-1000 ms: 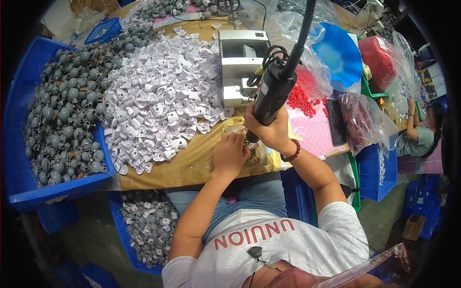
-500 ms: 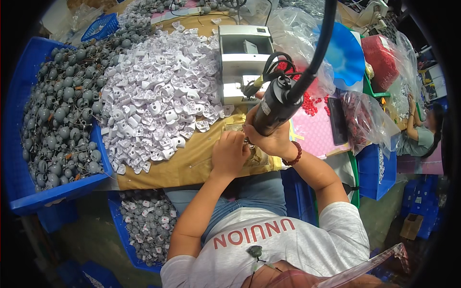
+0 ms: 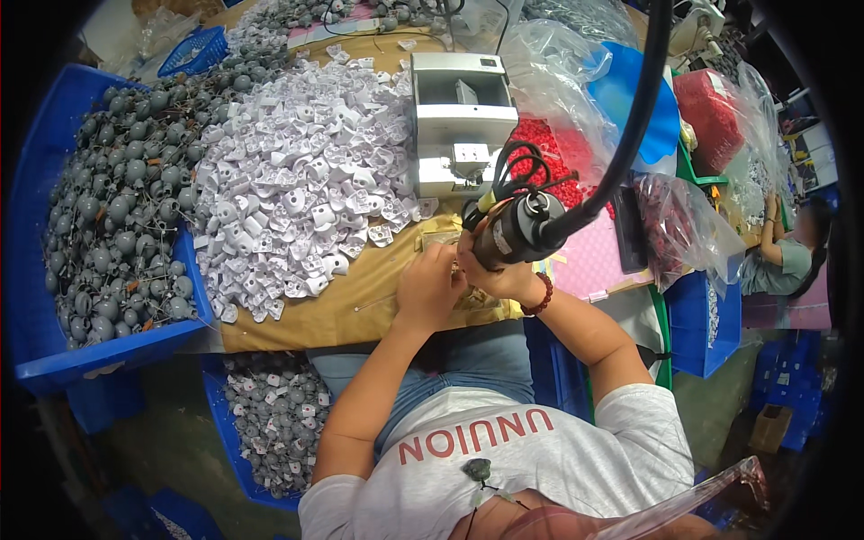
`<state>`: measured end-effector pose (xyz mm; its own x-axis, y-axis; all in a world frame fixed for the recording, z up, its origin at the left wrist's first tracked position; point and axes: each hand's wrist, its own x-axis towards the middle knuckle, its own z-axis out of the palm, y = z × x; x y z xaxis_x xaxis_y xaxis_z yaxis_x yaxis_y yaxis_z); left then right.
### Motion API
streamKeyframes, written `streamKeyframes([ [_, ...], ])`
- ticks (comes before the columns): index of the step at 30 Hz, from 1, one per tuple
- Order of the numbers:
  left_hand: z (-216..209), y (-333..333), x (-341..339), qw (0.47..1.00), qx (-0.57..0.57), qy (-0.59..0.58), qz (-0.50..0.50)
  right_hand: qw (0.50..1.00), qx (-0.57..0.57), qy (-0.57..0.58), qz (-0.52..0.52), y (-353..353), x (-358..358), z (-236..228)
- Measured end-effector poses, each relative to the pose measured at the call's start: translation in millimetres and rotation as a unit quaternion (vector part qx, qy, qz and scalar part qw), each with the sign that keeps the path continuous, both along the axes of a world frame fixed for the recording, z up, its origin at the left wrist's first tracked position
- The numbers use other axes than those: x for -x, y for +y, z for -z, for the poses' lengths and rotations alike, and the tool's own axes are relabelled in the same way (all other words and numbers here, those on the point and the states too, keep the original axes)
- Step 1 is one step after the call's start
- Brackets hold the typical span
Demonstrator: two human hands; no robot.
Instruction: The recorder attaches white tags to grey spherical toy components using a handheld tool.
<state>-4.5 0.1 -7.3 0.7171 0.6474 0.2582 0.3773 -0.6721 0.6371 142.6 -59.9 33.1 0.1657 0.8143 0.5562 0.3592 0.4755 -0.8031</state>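
My right hand (image 3: pixel 504 277) is wrapped round a black electric screwdriver (image 3: pixel 515 232), which is tilted, its cable rising toward the upper right. Just left of it, my left hand (image 3: pixel 428 290) is closed, with its fingers bent and their tips near the screwdriver's lower end. What those fingers pinch, and the tool's tip, are hidden behind the hands. Both hands are low over the brown-covered table edge (image 3: pixel 315 326). A white and grey box-shaped machine (image 3: pixel 464 121) stands just beyond them. Left of my hands spreads a heap of white plastic parts (image 3: pixel 297 180).
A large blue bin (image 3: pixel 108 355) of grey round parts with wires stands at left; another blue bin (image 3: pixel 220 423) sits below the table. Small red parts (image 3: pixel 551 148), a black phone-like slab (image 3: pixel 630 229) and plastic bags (image 3: pixel 688 216) lie right. Another person (image 3: pixel 783 256) sits far right.
The screwdriver and my right hand have shifted slightly down, and the tool's upper end has swung right. My left hand has barely moved. More of the machine's front and the red parts shows.
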Motion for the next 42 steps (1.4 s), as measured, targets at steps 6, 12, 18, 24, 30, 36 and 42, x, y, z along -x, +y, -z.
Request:
streamKeyframes([
  [6,-0.2,-2.9,-0.7,0.999,0.001,0.036,-0.018,0.994,0.025,0.087,0.058,8.6,-1.0,-28.8],
  [12,-3.0,-5.9,5.2,1.000,-0.002,0.010,-0.028,0.940,0.056,0.245,0.232,31.1,-58.9,-20.0],
  [18,-2.4,-13.4,13.1,0.999,-0.035,-0.038,-0.016,0.931,0.001,-0.116,0.345,-6.2,-46.6,-0.3],
  [24,-0.6,-15.8,12.3,0.998,-0.049,-0.040,-0.018,0.968,0.219,0.027,0.119,-22.1,-13.8,38.5],
  [30,2.4,-10.6,8.9,0.997,-0.053,-0.058,-0.017,0.948,0.175,0.220,0.149,9.2,-0.5,52.9],
  [36,-0.5,-12.7,14.7,0.994,0.028,-0.097,-0.031,0.948,0.196,0.236,0.089,15.8,-4.4,43.6],
  [42,-81.9,-0.5,135.7,0.991,0.106,0.016,0.082,0.939,0.289,0.182,-0.031,-19.1,-46.5,48.0],
])
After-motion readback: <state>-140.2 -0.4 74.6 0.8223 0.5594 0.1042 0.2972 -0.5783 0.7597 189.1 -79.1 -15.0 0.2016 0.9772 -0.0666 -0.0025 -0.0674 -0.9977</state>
